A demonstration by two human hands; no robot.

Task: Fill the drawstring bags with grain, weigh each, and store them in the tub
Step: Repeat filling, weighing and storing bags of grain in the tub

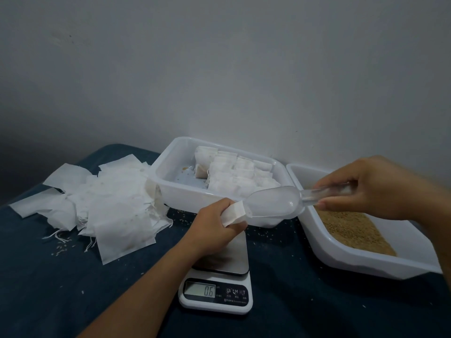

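Note:
My left hand [214,228] grips a small white drawstring bag [233,212] over the steel platform of the digital scale [217,284], whose display reads 0.6. My right hand [366,189] holds the handle of a clear plastic scoop [273,202], its mouth touching the bag's open top. The scoop looks empty. Behind the scale, a white tub [170,172] holds rows of filled bags [234,174]. At the right, a second white tub [366,262] contains brown grain [351,230].
A loose heap of empty white bags [105,203] with dangling strings lies at the left on the dark blue cloth [61,289]. Stray grains are scattered around the scale and the heap. A grey wall stands close behind the tubs.

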